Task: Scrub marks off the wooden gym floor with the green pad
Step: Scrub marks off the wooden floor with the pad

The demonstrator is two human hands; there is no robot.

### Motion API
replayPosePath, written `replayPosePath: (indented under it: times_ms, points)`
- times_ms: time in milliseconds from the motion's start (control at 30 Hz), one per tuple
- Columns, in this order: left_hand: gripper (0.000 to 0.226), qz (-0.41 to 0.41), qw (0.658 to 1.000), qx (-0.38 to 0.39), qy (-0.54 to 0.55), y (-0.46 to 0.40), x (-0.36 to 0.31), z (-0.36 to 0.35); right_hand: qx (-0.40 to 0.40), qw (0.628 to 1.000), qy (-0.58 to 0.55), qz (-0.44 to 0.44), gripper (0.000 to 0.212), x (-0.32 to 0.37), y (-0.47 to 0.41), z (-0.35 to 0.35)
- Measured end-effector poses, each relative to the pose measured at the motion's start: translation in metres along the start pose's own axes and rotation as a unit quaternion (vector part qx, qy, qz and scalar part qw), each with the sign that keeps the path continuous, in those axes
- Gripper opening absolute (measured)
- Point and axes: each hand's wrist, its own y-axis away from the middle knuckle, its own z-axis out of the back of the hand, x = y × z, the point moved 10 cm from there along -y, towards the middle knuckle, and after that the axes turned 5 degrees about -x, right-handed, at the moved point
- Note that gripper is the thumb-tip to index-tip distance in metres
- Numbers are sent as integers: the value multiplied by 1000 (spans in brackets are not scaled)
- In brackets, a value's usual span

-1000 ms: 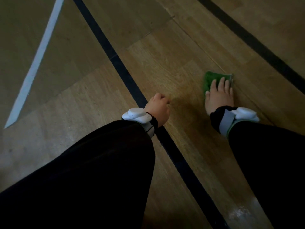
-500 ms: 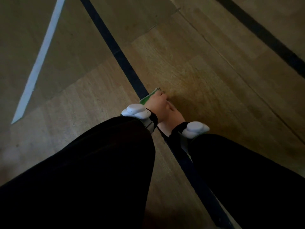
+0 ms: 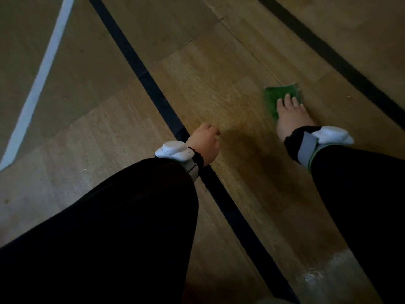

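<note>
The green pad (image 3: 276,95) lies flat on the wooden gym floor (image 3: 219,95) at the right. My right hand (image 3: 292,117) presses down on its near half, fingers spread over it. My left hand (image 3: 206,144) rests on the floor as a loose fist beside the black court line (image 3: 153,88), holding nothing. Both wrists wear white bands over black sleeves. The floor between my hands looks darker and damp.
A second black line (image 3: 333,53) runs diagonally at the far right. A white line (image 3: 41,77) crosses the floor at the left. A wet shiny patch (image 3: 322,270) shows near the bottom right.
My right hand has swept the pad from beside my left hand out to the right. The left hand has stayed in place.
</note>
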Motion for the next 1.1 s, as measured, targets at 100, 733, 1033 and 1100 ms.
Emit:
replayPosePath:
  times_ms: [100, 733, 1033, 1100]
  points:
    - [36, -6, 1000, -2, 5, 1, -5, -2, 2, 1000, -24, 5, 61, 15, 11, -7]
    - [33, -26, 1000, -1, 13, 8, -30, 2, -7, 997, 7, 81, 71, -8, 62, -22]
    - [33, -32, 999, -4, 20, 13, -34, -1, 39, 970, -33, -237, 66, -174, 48, -11]
    - [33, -34, 999, 0, 21, 13, -36, -1, 36, 967, -48, -247, 67, -159, 40, -11]
